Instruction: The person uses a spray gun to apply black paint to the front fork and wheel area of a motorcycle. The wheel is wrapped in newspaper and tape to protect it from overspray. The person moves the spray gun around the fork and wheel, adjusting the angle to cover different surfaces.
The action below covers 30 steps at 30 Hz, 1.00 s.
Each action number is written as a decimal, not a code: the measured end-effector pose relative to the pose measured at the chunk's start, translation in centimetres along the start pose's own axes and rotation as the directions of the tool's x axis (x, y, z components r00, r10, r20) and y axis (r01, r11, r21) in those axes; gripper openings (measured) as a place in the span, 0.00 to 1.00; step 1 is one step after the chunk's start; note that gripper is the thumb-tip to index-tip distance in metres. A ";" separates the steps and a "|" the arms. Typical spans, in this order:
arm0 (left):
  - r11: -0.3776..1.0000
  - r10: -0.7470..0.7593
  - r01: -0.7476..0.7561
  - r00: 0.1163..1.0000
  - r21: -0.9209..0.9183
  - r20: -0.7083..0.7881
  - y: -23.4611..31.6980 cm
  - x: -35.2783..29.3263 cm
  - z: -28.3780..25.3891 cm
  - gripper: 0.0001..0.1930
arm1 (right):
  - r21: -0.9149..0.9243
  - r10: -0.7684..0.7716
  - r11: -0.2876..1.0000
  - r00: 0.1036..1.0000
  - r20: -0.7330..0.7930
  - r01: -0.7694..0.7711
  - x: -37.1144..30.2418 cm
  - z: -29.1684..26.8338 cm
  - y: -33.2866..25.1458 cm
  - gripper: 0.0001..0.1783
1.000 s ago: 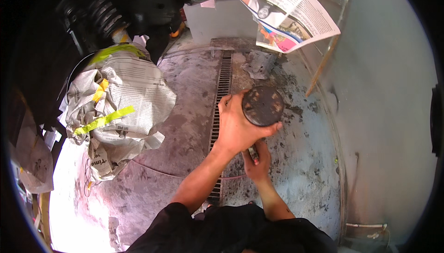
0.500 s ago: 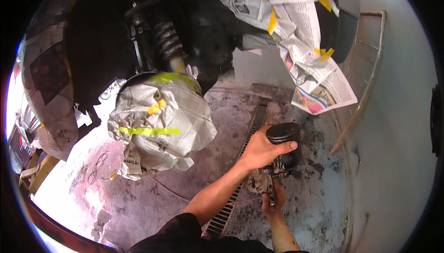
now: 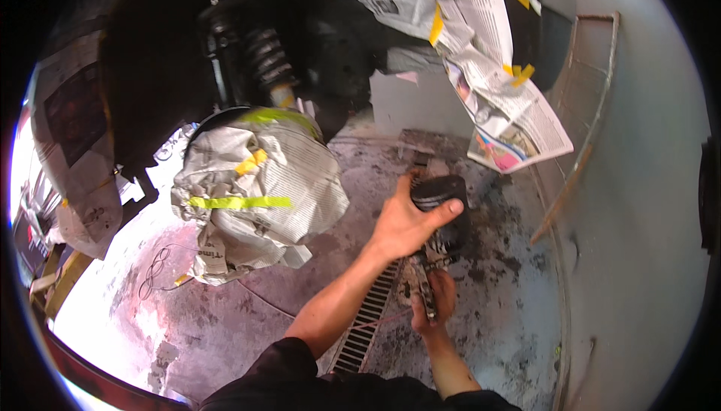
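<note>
A dark spray gun (image 3: 425,285) with a black round cup (image 3: 444,188) on top is held between my hands, over the floor. My left hand (image 3: 402,223) is wrapped round the side of the cup, the thumb lying along its edge below the lid. Lower down, my right hand (image 3: 444,297) grips the gun by its handle, with some fingers hidden behind it. To the left of the gun, a wheel hub is wrapped in crumpled newspaper (image 3: 259,185) with yellow tape strips. The gun and the wrapped hub are apart.
Above the hub stands a coil spring (image 3: 269,58) in the dark wheel arch. Taped newspaper (image 3: 518,122) hangs from the arch's right side. A slotted floor drain (image 3: 368,313) and a thin hose (image 3: 266,304) run below. A rusty metal frame (image 3: 601,103) leans at the right wall.
Both hands and the spray gun have shifted slightly left and upward in the picture, and the whole view has moved a little. Both hands keep their hold.
</note>
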<state>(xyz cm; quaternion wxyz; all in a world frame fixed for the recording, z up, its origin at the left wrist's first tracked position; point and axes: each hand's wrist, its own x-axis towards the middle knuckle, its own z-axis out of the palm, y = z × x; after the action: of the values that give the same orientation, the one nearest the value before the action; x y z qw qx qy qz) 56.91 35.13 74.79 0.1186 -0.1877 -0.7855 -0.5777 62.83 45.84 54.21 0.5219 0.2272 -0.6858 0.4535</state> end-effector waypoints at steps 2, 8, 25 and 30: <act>0.996 0.047 -0.046 0.999 -0.078 0.016 -0.3 0.4 -0.6 0.50 | 0.038 0.005 0.999 1.000 -0.017 -0.004 -0.3 0.7 0.3 0.31; 0.964 0.227 -0.205 0.966 -0.172 0.121 -1.8 0.7 -2.0 0.66 | 0.086 0.028 0.996 0.994 -0.102 -0.019 -0.5 4.3 1.5 0.32; 0.926 0.366 -0.368 0.930 0.086 0.040 -34.4 -3.4 -9.9 0.59 | -0.047 -0.269 0.963 0.930 -0.251 0.266 -0.6 14.3 21.2 0.37; 0.932 0.359 -0.361 0.931 0.017 0.068 -46.8 -4.8 -6.2 0.57 | -0.146 -0.393 0.919 0.873 -0.290 0.365 -0.1 14.7 25.1 0.33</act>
<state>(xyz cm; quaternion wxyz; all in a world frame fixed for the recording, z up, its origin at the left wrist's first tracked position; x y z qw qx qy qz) 40.87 16.17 34.40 0.1998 -0.3450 -0.7496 -0.5284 35.64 45.35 43.83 0.7120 0.2596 -0.5553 0.3424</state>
